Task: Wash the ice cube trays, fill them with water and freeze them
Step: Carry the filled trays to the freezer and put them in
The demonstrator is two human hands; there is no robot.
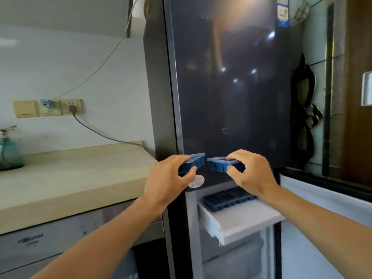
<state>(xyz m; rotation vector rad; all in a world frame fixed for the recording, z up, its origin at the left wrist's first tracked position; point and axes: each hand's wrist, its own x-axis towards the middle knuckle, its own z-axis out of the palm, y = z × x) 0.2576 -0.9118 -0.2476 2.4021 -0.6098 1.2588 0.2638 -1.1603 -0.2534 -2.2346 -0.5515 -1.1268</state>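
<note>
Beside the dark fridge door (231,93)

Left of that door we see a pale countertop (70,176); a teal soap bottle (9,150) stands at its far left end. Wall sockets (48,107) sit above it, a grey cable (100,132) trailing from one toward the door.

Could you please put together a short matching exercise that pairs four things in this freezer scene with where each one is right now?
Things:
1. Ice cube tray in the left hand
2. Ice cube tray in the right hand
3. Dark blue ice cube tray
4. Teal bottle

Places:
A. On the pulled-out white freezer drawer
B. At the far left of the beige countertop
C. Held in front of the dark fridge door, on the countertop side
D. Held in front of the fridge door, above the drawer

Pairs: 1-C, 2-D, 3-A, 4-B
</note>
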